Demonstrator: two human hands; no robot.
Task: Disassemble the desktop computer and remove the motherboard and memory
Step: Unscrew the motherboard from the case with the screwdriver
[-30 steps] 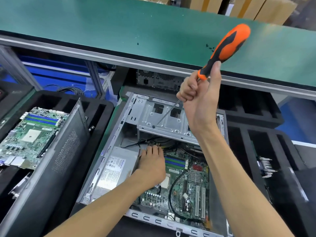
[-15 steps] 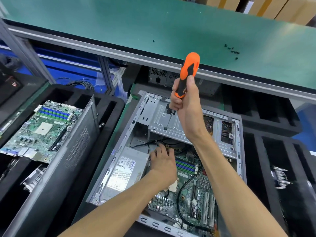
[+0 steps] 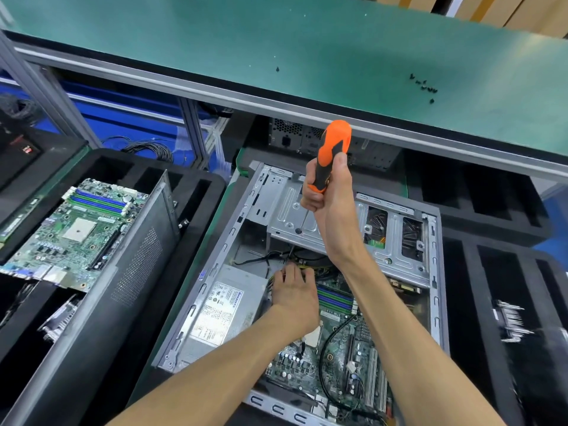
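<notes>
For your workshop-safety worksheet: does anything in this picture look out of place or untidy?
Yes. Small black screws lie loose on the green bench, with one stray screw apart from them, uncontained, so they could roll off.

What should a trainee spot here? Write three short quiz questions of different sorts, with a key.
1. True or false: the right hand grips the orange-and-black-handled screwdriver with its tip down on the grey metal drive cage.
2. Where does the left hand rest?
A. among the cables beside the grey power supply box
B. on the green bench top
3. Fill in: a spare green motherboard lies in the black foam tray to the ____.

Key: 1 true; 2 A; 3 left
</notes>
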